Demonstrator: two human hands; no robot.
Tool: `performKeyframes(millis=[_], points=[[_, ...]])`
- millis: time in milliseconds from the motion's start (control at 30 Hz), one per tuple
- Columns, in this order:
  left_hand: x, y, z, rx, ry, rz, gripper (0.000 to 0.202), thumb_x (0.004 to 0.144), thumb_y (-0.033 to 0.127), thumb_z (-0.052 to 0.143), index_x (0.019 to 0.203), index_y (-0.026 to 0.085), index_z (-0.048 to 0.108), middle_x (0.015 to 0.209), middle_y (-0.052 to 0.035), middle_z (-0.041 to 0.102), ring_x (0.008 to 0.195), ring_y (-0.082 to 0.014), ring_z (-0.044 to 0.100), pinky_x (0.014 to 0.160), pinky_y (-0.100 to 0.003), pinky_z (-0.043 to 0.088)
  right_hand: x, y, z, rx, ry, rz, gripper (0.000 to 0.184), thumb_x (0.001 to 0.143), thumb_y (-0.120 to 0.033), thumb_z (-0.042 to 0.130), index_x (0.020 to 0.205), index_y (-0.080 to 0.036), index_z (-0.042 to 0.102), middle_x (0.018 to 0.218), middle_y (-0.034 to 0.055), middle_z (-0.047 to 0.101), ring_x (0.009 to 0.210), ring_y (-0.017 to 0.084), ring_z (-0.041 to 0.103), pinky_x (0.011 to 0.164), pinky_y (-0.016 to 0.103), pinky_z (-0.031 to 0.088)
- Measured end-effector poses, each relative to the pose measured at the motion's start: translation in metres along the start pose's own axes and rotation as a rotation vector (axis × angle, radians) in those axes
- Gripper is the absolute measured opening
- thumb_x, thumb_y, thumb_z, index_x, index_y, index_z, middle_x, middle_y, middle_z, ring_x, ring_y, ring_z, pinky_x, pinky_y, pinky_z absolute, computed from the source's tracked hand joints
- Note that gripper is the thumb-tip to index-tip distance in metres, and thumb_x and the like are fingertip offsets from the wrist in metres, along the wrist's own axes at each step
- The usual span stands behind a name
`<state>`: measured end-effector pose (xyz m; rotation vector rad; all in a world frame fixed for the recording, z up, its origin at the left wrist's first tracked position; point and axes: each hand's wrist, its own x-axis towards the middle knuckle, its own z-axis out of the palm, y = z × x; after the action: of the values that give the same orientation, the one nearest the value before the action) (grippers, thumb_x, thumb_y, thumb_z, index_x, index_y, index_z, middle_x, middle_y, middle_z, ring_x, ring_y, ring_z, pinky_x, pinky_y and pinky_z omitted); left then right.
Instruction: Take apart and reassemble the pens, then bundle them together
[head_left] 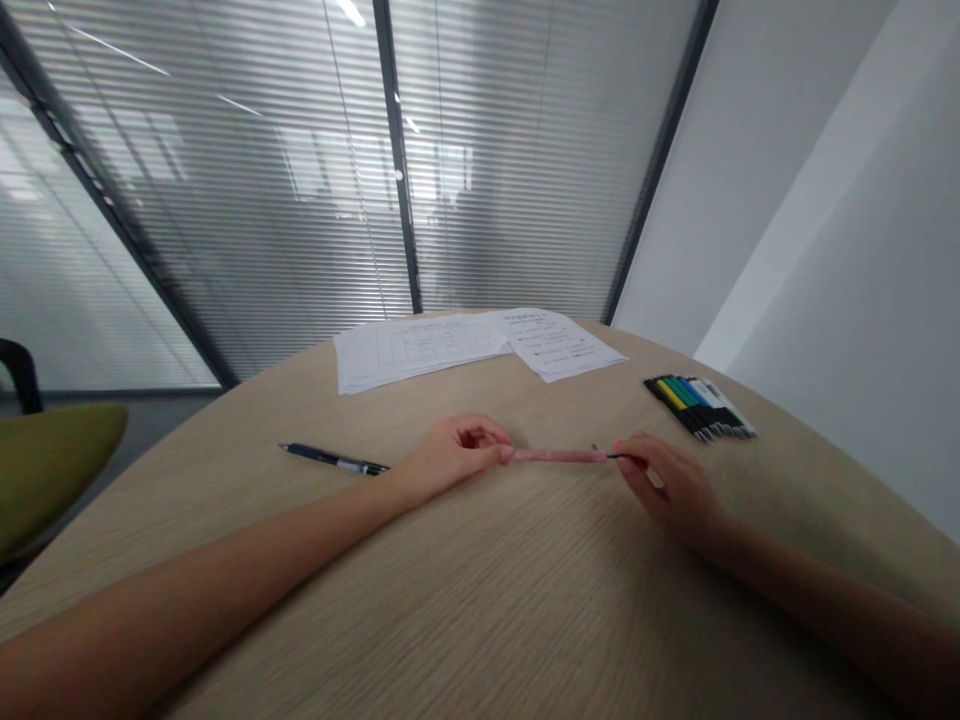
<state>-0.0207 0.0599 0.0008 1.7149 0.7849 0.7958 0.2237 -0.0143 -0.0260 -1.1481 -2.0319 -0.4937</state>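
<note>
A slim pink pen (559,456) lies level just above the wooden tabletop, stretched between my two hands. My left hand (454,455) pinches its near-left end between fingertips and thumb. My right hand (667,490) grips a thin black tip or rod (622,456) coming out of the pen's right end, with a small pale piece showing among the fingers. A dark blue pen (334,459) with a silver band lies on the table, just left of my left hand and not touching it.
Stacked white papers (476,345) lie at the far edge of the round wooden table (480,580). A bundle of colored markers (697,407) sits to the right. An olive chair (45,470) stands at left, before glass walls with blinds.
</note>
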Motion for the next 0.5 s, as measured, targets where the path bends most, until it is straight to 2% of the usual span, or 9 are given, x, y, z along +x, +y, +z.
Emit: performKeyframes(millis=[133,300,500], points=[[-0.0012,-0.0034,0.0001,0.18,-0.104,0.075,0.009,0.061,0.024,0.063,0.066,0.016,0.062,0.051,0.0032,0.051,0.045,-0.0069,0.041,0.042,-0.016,0.03,0.0002,-0.0008,0.0002,0.006,-0.002,-0.038,0.013,0.081,-0.02,0.038,0.077,-0.018,0.051,0.064,0.003,0.059,0.057,0.013,0.056,0.053,0.023,0.044],[-0.0018,-0.0056,-0.0009,0.474,-0.247,0.338,0.012,0.069,0.024,0.057,0.079,0.018,0.062,0.064,0.0003,0.053,0.054,-0.0091,0.045,0.049,-0.018,0.035,0.001,-0.0021,0.0002,0.017,-0.04,-0.065,0.016,0.082,-0.019,0.037,0.077,-0.019,0.052,0.067,0.0033,0.061,0.06,0.013,0.058,0.054,0.024,0.046],[-0.0031,-0.0026,-0.0011,0.646,-0.249,0.513,0.015,0.074,0.019,0.051,0.084,0.019,0.062,0.071,-0.0022,0.054,0.066,-0.0127,0.05,0.059,-0.021,0.038,0.003,-0.003,-0.0004,0.009,-0.041,-0.124,0.019,0.083,-0.021,0.036,0.078,-0.019,0.054,0.065,0.0036,0.061,0.06,0.013,0.059,0.057,0.024,0.047]])
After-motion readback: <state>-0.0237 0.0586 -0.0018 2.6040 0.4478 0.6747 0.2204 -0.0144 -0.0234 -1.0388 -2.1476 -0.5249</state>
